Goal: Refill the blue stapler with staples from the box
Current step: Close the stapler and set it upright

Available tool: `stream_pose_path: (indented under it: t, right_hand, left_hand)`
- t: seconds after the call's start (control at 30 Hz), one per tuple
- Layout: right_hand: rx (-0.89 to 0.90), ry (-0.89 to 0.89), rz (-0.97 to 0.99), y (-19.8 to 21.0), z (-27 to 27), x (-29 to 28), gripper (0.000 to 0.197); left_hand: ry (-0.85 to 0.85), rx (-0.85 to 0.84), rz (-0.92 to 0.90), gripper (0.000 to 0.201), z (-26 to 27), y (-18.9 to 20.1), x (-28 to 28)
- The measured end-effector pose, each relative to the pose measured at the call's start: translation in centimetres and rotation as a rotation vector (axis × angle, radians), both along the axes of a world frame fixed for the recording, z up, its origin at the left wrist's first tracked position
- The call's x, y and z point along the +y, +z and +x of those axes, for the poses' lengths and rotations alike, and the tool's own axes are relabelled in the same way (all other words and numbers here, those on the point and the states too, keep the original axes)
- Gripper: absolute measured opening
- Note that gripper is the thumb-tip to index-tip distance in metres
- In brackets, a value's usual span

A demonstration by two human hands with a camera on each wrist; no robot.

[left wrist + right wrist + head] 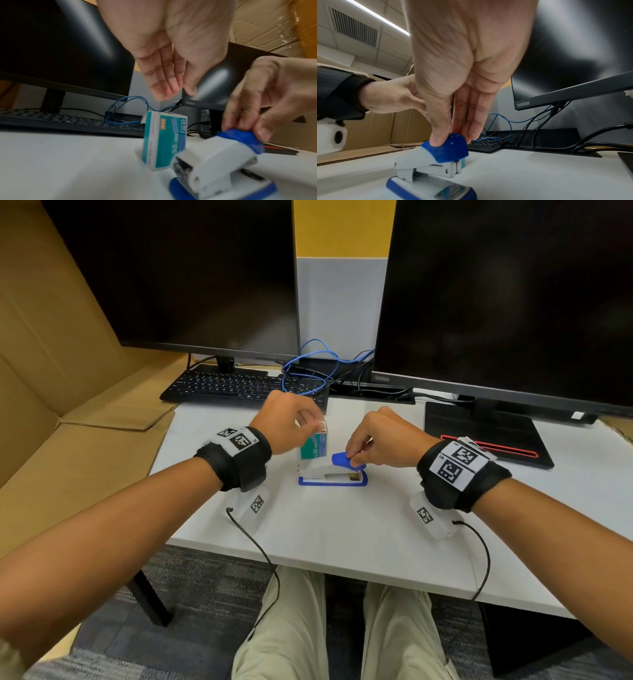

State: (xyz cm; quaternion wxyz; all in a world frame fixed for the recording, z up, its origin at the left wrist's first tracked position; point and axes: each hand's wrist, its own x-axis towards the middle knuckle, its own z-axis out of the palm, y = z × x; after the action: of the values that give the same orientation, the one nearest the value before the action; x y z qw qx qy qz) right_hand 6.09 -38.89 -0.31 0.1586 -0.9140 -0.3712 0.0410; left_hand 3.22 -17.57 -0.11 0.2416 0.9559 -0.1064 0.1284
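The blue and white stapler [330, 474] lies on the white table [342, 525]. My right hand [352, 455] pinches its blue front cap between thumb and fingers, and the cap end sits slightly raised off the metal magazine [436, 171]. Just behind the stapler, the teal staple box [315, 445] stands upright on its end. My left hand [313, 422] is over the box's top. In the left wrist view its fingers [164, 86] are nearly straight and hang above the box [163, 140] with a gap, holding nothing. That view is motion-blurred.
A black keyboard [239, 386] and a tangle of blue cable [308, 364] lie behind the box, under two dark monitors [178, 268] [513, 296]. A black monitor base [486, 436] sits to the right. Flattened cardboard [68, 405] borders the table's left side.
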Motion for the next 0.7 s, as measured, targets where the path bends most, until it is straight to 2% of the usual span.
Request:
stream_pose_path:
  t: [0.07,0.13,0.23,0.4,0.57,0.63,0.7]
  right_hand:
    - [0.005,-0.002,-0.003,0.1,-0.1,0.1,0.018]
    - [0.015,-0.003,-0.007,0.2,-0.2,0.2,0.018]
    - [0.017,-0.009,-0.018,0.2,-0.2,0.2,0.018]
    - [0.023,-0.01,-0.025,0.2,-0.2,0.2,0.019]
    - [0.026,-0.019,-0.028,0.2,-0.1,0.3,0.018]
    - [0.029,-0.021,-0.029,0.2,-0.1,0.3,0.019]
    - [0.031,-0.025,-0.032,0.2,0.0,0.3,0.02]
  left_hand:
    - [0.063,0.019,0.017,0.039,1.1,0.1,0.7]
    - [0.09,0.092,0.108,0.054,2.0,-0.3,1.1]
    - [0.084,0.15,0.199,0.05,2.7,-1.0,1.0]
    - [0.115,0.18,0.131,0.045,3.8,-2.1,1.2]
    - [0.186,0.255,-0.114,0.062,4.7,-2.6,1.5]
    - [0.231,0.365,-0.311,0.068,5.1,-2.8,1.6]
    - [0.266,0.428,-0.546,0.065,5.3,-2.7,1.5]
